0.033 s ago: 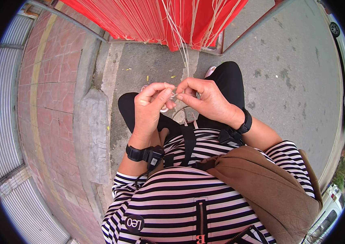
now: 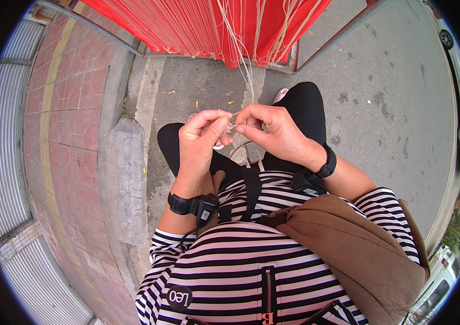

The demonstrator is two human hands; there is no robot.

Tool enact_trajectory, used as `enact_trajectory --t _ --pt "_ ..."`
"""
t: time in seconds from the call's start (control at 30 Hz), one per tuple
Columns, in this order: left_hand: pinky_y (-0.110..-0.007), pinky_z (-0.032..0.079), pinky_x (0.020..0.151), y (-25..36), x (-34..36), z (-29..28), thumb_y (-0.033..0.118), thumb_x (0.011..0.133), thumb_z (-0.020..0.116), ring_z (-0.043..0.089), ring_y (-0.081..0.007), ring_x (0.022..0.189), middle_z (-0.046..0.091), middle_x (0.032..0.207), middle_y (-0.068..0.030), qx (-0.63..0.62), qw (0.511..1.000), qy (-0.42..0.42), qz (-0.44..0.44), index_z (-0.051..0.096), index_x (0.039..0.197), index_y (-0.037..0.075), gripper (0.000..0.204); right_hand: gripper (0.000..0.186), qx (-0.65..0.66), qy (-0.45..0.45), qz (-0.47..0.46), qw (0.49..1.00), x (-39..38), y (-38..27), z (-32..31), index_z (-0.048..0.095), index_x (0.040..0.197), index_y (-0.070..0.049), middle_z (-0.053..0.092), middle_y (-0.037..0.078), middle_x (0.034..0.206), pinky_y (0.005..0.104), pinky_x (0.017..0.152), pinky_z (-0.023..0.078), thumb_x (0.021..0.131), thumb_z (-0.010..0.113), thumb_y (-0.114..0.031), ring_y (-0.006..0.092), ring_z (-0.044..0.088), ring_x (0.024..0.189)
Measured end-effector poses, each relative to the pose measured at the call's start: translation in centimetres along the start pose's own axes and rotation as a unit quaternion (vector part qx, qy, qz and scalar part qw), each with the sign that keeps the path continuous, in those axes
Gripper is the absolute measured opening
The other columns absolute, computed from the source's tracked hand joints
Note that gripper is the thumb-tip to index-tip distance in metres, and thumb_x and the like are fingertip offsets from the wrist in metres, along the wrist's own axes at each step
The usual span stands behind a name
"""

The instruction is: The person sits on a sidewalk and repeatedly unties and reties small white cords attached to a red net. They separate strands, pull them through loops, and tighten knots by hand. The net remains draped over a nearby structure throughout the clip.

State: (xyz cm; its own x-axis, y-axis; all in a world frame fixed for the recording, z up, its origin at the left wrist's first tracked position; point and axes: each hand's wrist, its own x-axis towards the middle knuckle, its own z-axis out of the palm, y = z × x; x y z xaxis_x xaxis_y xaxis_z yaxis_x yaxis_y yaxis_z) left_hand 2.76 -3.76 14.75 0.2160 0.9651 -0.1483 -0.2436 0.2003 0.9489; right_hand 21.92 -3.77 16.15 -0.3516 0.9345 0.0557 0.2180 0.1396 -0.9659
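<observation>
Here, pale strand (image 2: pixel 233 127) between both hands (image 2: pixel 197 138) (image 2: pixel 281 132)

The setting is outdoors under diffuse daylight. Grey pavement (image 2: pixel 371 119) with dark stains occupies the centre and right of the frame. A raised concrete kerb (image 2: pixel 124 184) separates it from red patterned paving (image 2: pixel 75 130), which carries a yellow strip (image 2: pixel 45 122). Corrugated metal shutters (image 2: pixel 5 146) line the left edge. Parked vehicles (image 2: pixel 440 279) and greenery (image 2: pixel 456 233) occupy the right edge.
</observation>
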Motion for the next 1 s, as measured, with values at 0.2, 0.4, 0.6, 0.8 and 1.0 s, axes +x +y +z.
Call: enact_trajectory --t 0.2,0.4,0.6,0.8,1.0 --pt "-0.022 0.043 0.055 0.0 0.1 -0.1 0.007 0.095 0.061 0.049 -0.0057 0.060 0.062 0.080 -0.0042 -0.036 0.999 0.024 -0.016 0.066 0.104 -0.002 0.014 0.006 0.013 -0.008 0.028 0.999 -0.2 -0.1 0.0 0.063 0.092 -0.003 0.050 -0.003 0.063 0.0234 0.055 0.039 0.089 0.066 -0.007 0.0041 0.046 0.059" --pt "-0.017 0.037 0.051 0.1 0.2 -0.4 0.012 0.094 0.064 0.048 -0.0027 0.057 0.062 0.077 -0.0012 -0.044 0.998 0.047 -0.020 0.068 0.103 0.001 0.014 0.007 0.036 -0.007 0.019 0.999 -0.3 0.8 -0.1 0.060 0.088 -0.001 0.049 -0.001 0.059 0.0246 0.051 0.039 0.090 0.065 -0.007 0.0045 0.043 0.054" --pt "-0.016 0.031 0.048 1.3 0.7 -3.9 0.013 0.095 0.063 0.045 -0.0016 0.056 0.062 0.077 -0.0008 -0.008 0.991 0.121 0.058 0.068 0.104 0.002 0.015 0.008 0.004 -0.097 0.074 0.992 -1.4 1.1 -3.6 0.060 0.089 -0.001 0.052 -0.001 0.063 0.0237 0.056 0.041 0.092 0.063 -0.008 0.0037 0.046 0.060" --pt "-0.017 0.028 0.047 1.0 1.3 -10.1 0.012 0.096 0.060 0.039 -0.0035 0.054 0.059 0.077 -0.0023 -0.024 0.971 0.223 0.088 0.066 0.106 0.000 0.016 0.022 0.240 -0.103 -0.038 0.965 -5.8 -4.7 -11.6 0.068 0.080 0.002 0.063 0.008 0.072 0.0261 0.056 0.041 0.085 0.071 -0.019 0.0141 0.055 0.062" --pt "-0.017 0.027 0.044 -1.4 1.1 -14.4 0.013 0.094 0.063 0.041 -0.0031 0.052 0.060 0.075 -0.0019 -0.034 0.946 0.316 0.062 0.067 0.104 0.003 0.015 0.019 0.358 -0.323 -0.280 0.830 -6.0 -7.4 -15.6 0.073 0.092 0.002 0.065 0.011 0.075 0.0301 0.044 0.035 0.084 0.073 -0.015 0.0167 0.051 0.050"
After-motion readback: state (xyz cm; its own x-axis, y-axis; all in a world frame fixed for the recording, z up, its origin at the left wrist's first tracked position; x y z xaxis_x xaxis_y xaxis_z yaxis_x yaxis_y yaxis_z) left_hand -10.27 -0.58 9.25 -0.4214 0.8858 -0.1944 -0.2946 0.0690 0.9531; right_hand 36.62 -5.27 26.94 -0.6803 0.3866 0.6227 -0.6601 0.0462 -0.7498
